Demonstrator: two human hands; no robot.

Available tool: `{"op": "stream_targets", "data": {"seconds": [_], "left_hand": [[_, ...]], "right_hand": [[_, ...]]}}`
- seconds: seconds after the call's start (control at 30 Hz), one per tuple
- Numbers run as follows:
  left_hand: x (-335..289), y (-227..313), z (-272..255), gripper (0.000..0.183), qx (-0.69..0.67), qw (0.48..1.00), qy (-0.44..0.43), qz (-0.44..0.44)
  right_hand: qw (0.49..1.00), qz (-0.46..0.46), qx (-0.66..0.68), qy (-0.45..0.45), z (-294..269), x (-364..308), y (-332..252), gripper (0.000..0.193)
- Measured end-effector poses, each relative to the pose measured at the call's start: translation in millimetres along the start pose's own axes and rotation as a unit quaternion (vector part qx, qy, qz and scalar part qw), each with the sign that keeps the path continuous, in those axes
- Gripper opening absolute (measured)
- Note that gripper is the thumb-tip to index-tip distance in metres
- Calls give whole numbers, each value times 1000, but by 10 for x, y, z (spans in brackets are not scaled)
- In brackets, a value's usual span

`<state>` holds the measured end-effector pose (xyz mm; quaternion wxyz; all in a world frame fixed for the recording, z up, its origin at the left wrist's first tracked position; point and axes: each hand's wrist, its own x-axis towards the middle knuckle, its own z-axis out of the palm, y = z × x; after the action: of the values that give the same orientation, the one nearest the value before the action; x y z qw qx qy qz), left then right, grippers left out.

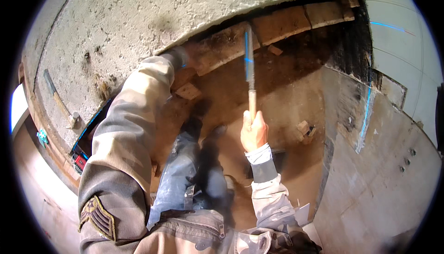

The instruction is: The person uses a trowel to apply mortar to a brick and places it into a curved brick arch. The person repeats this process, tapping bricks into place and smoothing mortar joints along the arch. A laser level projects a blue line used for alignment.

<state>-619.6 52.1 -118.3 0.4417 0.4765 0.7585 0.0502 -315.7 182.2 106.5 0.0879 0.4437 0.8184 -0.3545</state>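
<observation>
My right hand point(254, 130) is closed around the wooden handle of a long tool with a narrow grey blade point(249, 62). The blade points away from me, its far end over a row of bricks point(281, 24), and is slightly blurred. A blue light line runs along it. My left arm point(132, 101) reaches forward to the underside of a rough plastered slab. There my left hand point(193, 54) is blurred against the near bricks, and its fingers cannot be made out. Below it lies a loose brick piece point(188, 91).
On the rough plastered slab point(134, 18) lies a hammer point(61, 100). A red device point(80, 162) sits at the slab's left edge. Brick fragments point(305, 131) lie on the dirt floor point(277, 92) beside my legs. A grey panel point(370, 161) and white tiles point(397, 46) stand at right.
</observation>
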Motion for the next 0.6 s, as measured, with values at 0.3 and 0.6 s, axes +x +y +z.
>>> {"op": "stream_targets", "data": {"seconds": [0.3, 0.6], "left_hand": [[43, -66, 88, 105, -3, 994, -34, -100], [-98, -55, -54, 94, -170, 985, -22, -27]], "right_hand": [[999, 43, 7, -23, 16, 99, -23, 33], [1000, -6, 21, -17, 145, 40, 37, 31]]}}
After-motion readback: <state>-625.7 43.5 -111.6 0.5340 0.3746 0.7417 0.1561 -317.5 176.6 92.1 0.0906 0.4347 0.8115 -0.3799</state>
